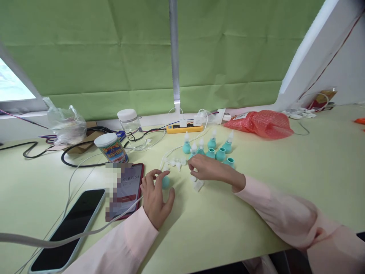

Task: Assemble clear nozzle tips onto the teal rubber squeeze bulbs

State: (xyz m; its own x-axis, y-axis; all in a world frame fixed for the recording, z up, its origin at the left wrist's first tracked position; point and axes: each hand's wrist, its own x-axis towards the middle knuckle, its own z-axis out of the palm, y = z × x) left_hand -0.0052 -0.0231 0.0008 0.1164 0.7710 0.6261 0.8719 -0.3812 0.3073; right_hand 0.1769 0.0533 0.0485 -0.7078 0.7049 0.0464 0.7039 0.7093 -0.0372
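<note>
Five bulbs (211,143) already carry a clear tip, as far as the view shows; three open bulbs (220,154) have none. Another bulb (165,182) sits at the left hand (156,196), with a pale piece just above it; I cannot tell whether that is fitted. I would judge the work over half done, with loose parts (178,163) lying at its 1 o'clock. Taking that bulb as the centre, the tipped group stands between 1 and 2 o'clock, the open ones at 2. The tipped bulbs stand roughly upright, long axes vertical, tips skyward; the open mouths also face up. The left hand is half open, thumb well apart from the forefinger; any fingertip contact is unclear. The right hand (203,166), at 2 o'clock, has its fingers bunched downward above a clear piece (198,186); whether it grips anything is hidden.
</note>
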